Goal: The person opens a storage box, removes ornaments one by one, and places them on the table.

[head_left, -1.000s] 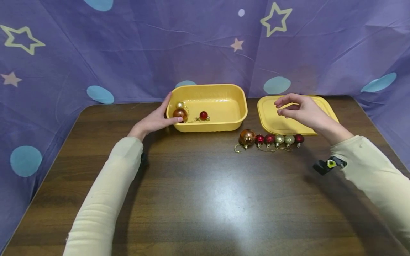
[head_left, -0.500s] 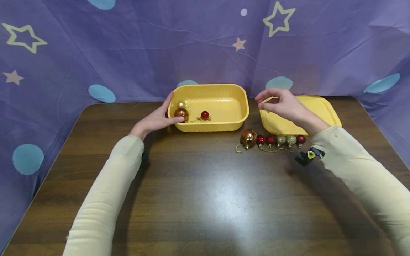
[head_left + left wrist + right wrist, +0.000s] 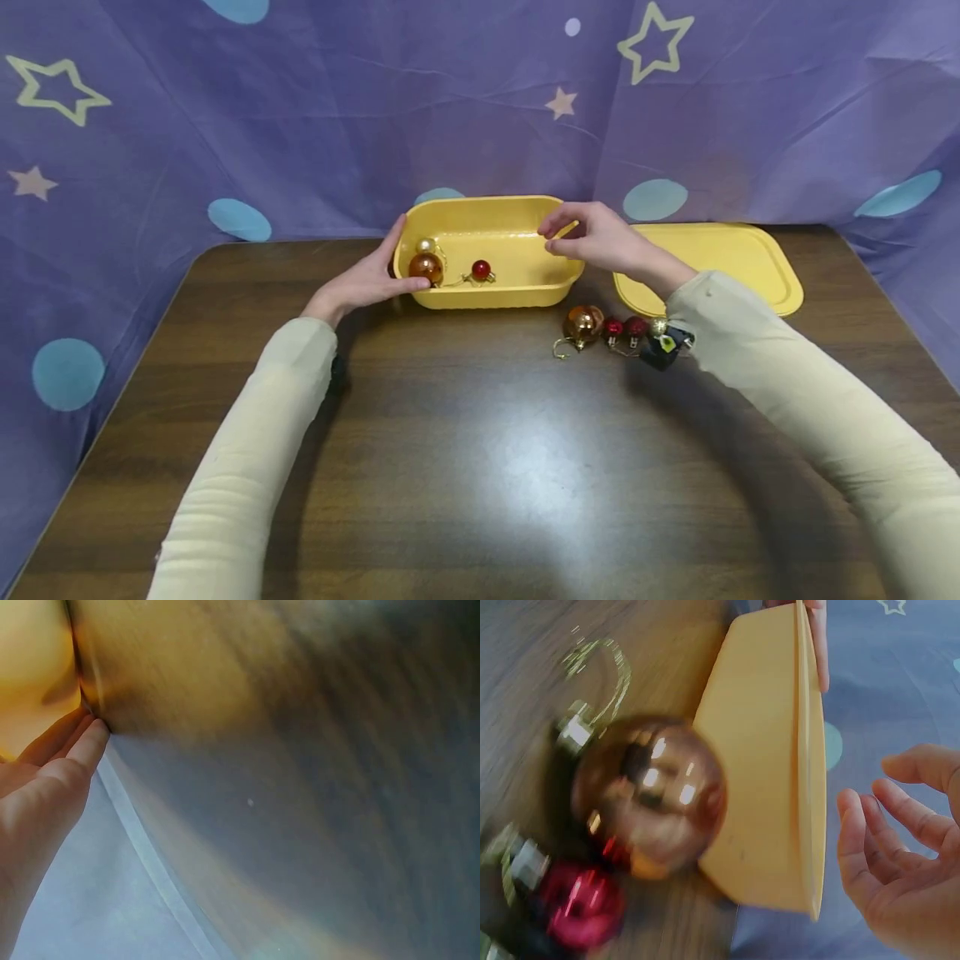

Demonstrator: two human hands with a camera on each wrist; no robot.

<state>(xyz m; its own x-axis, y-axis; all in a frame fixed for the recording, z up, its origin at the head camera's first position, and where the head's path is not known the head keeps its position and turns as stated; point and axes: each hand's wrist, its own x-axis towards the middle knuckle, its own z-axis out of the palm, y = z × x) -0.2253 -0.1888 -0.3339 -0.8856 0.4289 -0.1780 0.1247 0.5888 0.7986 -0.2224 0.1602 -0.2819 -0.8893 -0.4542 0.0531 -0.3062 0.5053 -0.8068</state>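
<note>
My left hand holds the left end of a yellow plastic container, its thumb over the front rim. The left wrist view shows that hand's fingers against the wall. Inside the container lie a large copper bauble, a small gold bauble and a small red bauble. Above the container's right end hovers my right hand, fingers loosely bent with nothing between them. Another large copper bauble starts a row on the table, beside a red bauble; the row's right end is hidden by my sleeve.
A yellow lid lies flat on the wooden table, right of the container and partly behind my right forearm. A purple curtain with stars hangs behind the table's back edge. A small black device sits at my right wrist.
My right hand has moved left from over the lid to over the container's right end, its sleeve now covering part of the bauble row. The left hand stays on the container.
</note>
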